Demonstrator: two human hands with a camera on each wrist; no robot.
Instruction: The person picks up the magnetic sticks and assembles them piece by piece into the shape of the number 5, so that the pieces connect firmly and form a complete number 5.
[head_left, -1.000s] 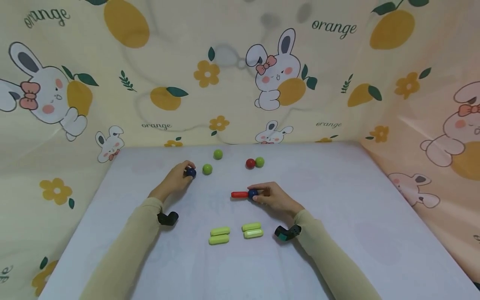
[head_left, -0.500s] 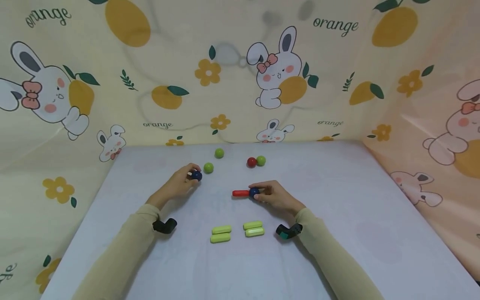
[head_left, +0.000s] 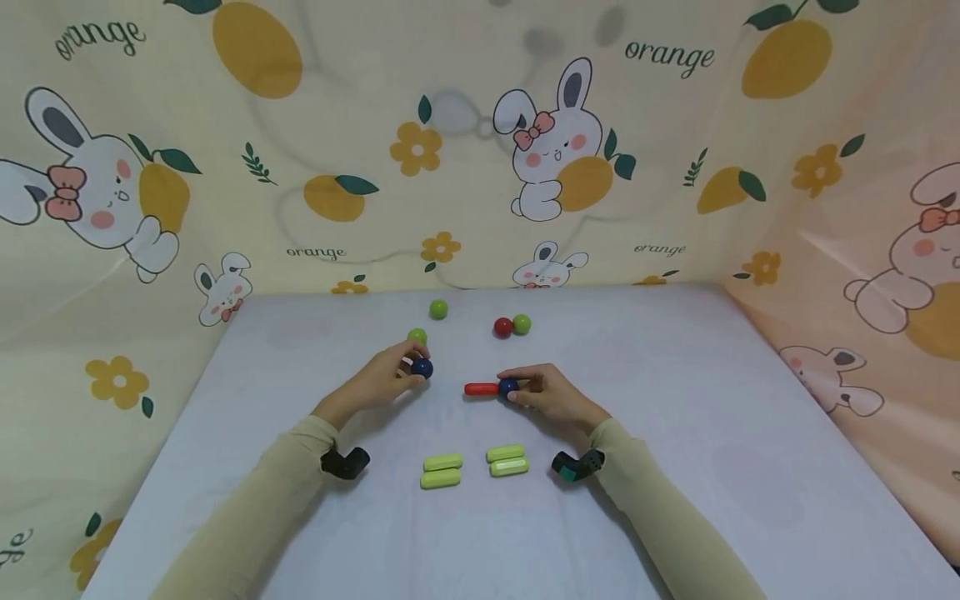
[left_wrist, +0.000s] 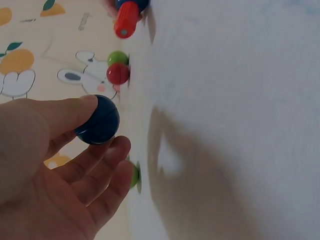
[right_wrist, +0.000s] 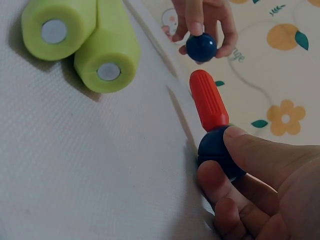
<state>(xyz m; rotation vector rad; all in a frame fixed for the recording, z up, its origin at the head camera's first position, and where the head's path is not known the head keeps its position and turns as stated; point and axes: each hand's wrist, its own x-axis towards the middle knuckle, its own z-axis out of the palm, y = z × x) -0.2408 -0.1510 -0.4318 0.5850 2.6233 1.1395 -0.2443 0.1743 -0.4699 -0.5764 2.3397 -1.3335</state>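
Note:
My left hand (head_left: 384, 379) pinches a dark blue ball (left_wrist: 102, 120) between thumb and fingers, held just above the table. My right hand (head_left: 551, 395) pinches a second blue ball (right_wrist: 215, 150). A red ridged rod (right_wrist: 208, 100) is joined end-on to that ball and points left, toward the left hand's ball, with a gap between them. In the left wrist view the free tip of the red rod (left_wrist: 126, 22) shows a small grey disc. One green ball (head_left: 417, 335) lies just behind the left hand's fingers, partly hidden by them.
Two pairs of yellow-green rods (head_left: 441, 471) (head_left: 507, 460) lie on the white table nearer the person, with metal discs in their ends. Farther back lie a green ball (head_left: 438, 309) and a red ball (head_left: 502, 327) touching another green ball (head_left: 522, 324). A patterned cloth (head_left: 450, 200) rises behind.
My left hand has carried its blue ball to the right and toward the person, closer to the red rod. The right hand, with its ball and rod, has stayed almost still.

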